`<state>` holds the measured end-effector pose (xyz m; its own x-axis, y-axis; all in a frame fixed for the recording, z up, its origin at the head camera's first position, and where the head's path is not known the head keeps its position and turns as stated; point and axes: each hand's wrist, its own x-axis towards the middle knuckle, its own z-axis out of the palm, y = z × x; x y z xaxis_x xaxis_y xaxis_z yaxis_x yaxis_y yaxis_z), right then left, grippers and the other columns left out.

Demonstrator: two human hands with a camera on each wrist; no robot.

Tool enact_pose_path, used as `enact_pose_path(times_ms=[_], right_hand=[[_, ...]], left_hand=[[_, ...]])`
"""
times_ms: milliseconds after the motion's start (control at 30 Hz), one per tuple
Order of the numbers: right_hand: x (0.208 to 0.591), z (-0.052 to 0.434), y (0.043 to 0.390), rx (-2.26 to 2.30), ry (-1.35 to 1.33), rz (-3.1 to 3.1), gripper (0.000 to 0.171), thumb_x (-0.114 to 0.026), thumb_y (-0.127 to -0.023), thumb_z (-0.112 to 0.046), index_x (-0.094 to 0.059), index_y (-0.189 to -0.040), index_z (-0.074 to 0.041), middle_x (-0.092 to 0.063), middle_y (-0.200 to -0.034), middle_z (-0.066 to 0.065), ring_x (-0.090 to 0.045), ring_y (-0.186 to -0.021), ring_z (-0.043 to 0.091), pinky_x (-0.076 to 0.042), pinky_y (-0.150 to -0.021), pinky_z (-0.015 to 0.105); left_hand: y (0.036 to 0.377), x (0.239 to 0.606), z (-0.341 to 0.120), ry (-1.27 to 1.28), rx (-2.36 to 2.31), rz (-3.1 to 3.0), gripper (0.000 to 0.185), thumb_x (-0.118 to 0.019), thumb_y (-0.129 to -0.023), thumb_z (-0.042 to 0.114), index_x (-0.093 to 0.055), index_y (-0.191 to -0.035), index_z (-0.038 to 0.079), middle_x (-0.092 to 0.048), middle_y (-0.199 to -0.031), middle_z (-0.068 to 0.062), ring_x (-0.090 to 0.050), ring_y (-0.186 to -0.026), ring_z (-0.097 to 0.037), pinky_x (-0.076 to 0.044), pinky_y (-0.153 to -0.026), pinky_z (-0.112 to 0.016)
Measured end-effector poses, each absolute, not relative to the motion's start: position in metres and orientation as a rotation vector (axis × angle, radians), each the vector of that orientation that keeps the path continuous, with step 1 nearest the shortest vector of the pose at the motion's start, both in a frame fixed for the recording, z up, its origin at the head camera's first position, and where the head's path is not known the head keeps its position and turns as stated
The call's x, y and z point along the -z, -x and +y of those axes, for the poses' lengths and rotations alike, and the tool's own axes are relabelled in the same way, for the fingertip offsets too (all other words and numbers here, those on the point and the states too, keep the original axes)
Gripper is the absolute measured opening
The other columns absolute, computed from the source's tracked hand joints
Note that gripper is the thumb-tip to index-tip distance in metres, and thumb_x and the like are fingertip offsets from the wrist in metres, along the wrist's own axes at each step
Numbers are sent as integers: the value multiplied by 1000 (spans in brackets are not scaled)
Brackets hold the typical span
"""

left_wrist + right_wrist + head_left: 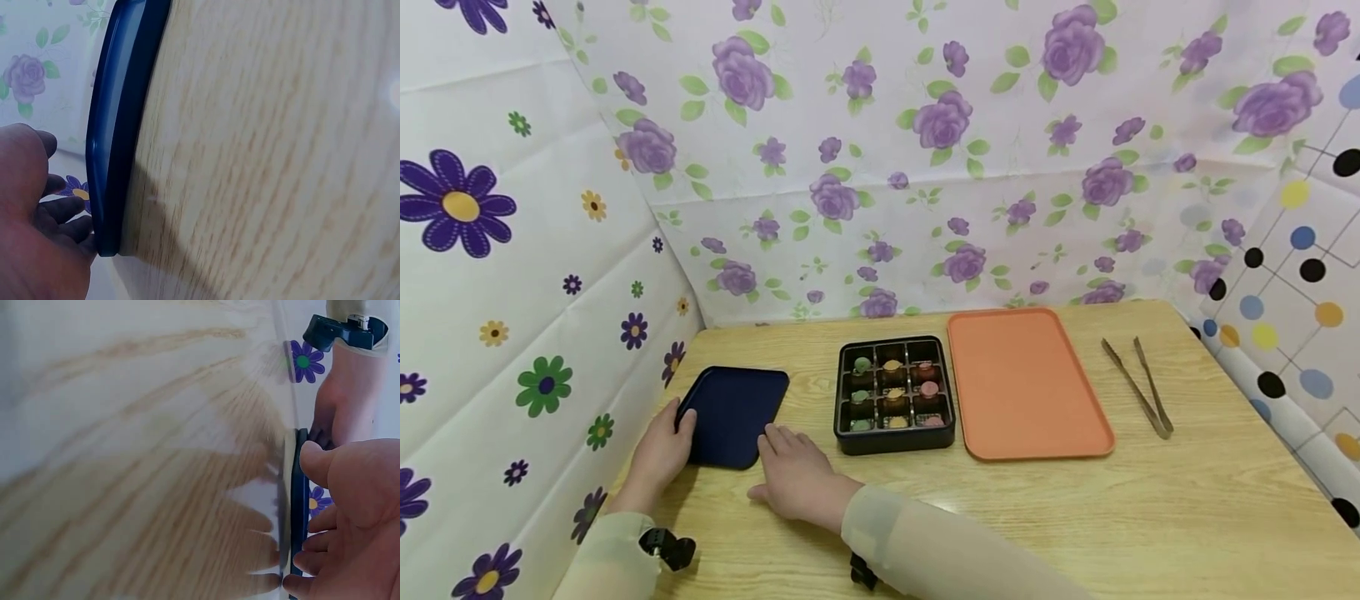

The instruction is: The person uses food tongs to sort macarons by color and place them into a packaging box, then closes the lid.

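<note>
A dark blue tray [735, 414] lies flat at the left of the wooden table. At its left edge is my left hand [662, 447], thumb over the rim; the left wrist view shows loosely bent fingers [65, 209] along the tray's outer side. My right hand [797, 477] lies palm down by the tray's right edge, fingers extended, fingertips right at the rim. From the right wrist, the tray's thin dark edge [300, 506] shows beside those fingers. To the right stands a black divided box [896, 395] with green, yellow and pink macarons in its compartments.
An orange tray [1028, 383] lies right of the box, close beside it. Farther right, metal tongs [1142, 387] rest spread on the table [1210, 492]. Patterned cloth walls [880, 167] enclose the table at the back and both sides.
</note>
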<state>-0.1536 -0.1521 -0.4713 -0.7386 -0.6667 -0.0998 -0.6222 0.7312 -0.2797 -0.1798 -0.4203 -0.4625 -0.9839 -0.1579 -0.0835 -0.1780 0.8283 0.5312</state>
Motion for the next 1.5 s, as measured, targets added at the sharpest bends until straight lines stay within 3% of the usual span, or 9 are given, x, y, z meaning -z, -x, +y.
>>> enact_pose_path(times_ms=[467, 867, 1167, 1400, 1500], right_hand=[[479, -159, 155, 274, 1017, 2772, 82, -51, -113, -63, -29, -177, -15, -22, -182, 2, -21, -167, 16, -23, -133, 32], [474, -153, 154, 306, 987, 2779, 84, -52, -112, -62, -28, -177, -14, -23, -182, 4, -22, -167, 18, -24, -133, 32], [476, -153, 154, 359, 953, 2787, 85, -54, -112, -62, -28, -177, -13, -24, -182, 4, -21, -167, 17, -23, -133, 32], [481, -153, 155, 401, 944, 2782, 85, -53, -113, -62, -27, -177, -12, -22, -182, 6, -20, -168, 18, -22, -133, 32], [481, -153, 154, 411, 939, 2780, 86, -53, -112, -62, -26, -177, -13, -21, -183, 6, -19, -168, 18, -21, -133, 31]], left_hand=[[177, 464, -424, 380, -888, 2929, 73, -29, -122, 39, -12, -172, -11, -18, -172, -41, -19, -158, -62, -21, -127, -72], [171, 466, -426, 553, -1075, 2942, 69, -33, -120, 36, -23, -171, -10, -39, -165, -39, -36, -152, -57, -32, -124, -69], [166, 465, -423, 644, -1175, 2904, 68, -33, -120, 37, -24, -172, -6, -38, -165, -39, -38, -151, -56, -34, -123, -68], [170, 477, -424, 614, -1193, 3060, 64, -33, -120, 34, -35, -168, -8, -47, -154, -41, -46, -140, -59, -40, -114, -71], [170, 480, -425, 647, -1242, 3061, 63, -31, -119, 32, -35, -168, -7, -43, -160, -41, -43, -145, -59, -39, -117, -71]])
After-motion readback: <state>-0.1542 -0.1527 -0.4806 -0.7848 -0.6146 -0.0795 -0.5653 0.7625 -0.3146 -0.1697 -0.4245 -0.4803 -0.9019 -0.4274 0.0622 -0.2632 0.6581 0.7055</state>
